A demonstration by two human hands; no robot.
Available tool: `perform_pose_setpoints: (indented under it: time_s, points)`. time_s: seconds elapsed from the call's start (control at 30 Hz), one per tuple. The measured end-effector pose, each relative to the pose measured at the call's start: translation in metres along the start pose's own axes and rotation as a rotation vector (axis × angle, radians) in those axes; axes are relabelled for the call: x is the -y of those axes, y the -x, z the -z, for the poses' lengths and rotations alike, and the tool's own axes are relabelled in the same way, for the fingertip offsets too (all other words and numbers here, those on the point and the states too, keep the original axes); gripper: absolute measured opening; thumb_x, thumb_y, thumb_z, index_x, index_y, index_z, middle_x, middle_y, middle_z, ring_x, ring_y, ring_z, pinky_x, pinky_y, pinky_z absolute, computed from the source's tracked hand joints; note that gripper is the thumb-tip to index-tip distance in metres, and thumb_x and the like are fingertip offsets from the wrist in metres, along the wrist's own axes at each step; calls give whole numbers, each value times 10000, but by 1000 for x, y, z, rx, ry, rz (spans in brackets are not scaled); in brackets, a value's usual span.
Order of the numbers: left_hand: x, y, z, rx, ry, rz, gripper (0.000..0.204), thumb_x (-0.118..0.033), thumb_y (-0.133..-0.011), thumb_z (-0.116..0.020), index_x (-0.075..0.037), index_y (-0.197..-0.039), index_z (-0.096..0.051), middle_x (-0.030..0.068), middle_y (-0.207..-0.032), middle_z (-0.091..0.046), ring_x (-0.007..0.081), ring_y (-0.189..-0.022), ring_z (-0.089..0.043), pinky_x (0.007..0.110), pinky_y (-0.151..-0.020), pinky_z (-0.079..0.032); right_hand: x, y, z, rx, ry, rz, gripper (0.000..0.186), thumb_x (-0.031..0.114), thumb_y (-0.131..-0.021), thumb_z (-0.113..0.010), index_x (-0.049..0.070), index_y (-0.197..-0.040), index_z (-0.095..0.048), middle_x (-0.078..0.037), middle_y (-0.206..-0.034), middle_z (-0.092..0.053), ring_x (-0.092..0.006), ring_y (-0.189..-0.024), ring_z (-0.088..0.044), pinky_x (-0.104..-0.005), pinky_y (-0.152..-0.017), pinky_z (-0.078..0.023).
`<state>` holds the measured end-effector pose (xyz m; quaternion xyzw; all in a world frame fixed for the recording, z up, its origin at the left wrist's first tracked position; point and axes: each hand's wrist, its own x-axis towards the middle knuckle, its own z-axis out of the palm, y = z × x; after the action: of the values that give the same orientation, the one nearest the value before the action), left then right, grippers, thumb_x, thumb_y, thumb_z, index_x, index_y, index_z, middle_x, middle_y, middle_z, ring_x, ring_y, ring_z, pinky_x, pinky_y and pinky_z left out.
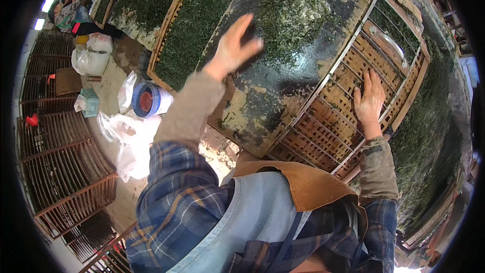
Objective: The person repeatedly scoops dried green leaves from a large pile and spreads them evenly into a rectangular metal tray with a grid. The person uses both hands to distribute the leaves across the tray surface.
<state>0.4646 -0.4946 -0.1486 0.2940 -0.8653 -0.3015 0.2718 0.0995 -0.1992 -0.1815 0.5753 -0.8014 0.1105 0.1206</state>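
My left hand (233, 48) is raised, slightly blurred, with fingers apart and nothing in them, over a dark wet board (268, 96) strewn with shredded green seaweed-like material (293, 15). My right hand (370, 98) lies with extended fingers on a woven bamboo mat (321, 131) under a metal grid frame (338, 78). Just above that hand, a wooden block with a shiny oval metal piece (384, 45) lies within the frame.
Green-covered framed mats (136, 0) continue left, and a green heap (424, 136) lies right. A co-worker (68, 10) is upper left. Slatted racks (68, 151), white sacks (131, 151), a blue bucket (151, 100) and a teal basket (88, 102) stand on the left.
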Motion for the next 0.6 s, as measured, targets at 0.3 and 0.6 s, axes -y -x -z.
perform_pose_setpoints:
  time_s: [0.3,0.6]
  points:
    - [-23,55,-81,103,-513,143,1295,-823,-817,-620,-60,-1659,0,376,-1658,94,492,-1568,53,636,-1243,-7,-1,2,-1,-19,8,1,602,266,-927,-653,85,-1482,-508,-184,-1546,-480,-384,-1415,-458,-527,-1156,-355]
    - [-53,-102,-120,-74,-588,79,985,-730,-918,-586,-233,-1670,-187,305,-1695,-46,553,-1547,-15,664,-1238,-98,0,-1,-2,-3,-60,-18,606,260,-885,-687,76,-1445,-550,-185,-1546,-484,-380,-1411,-467,-523,-1161,-358]
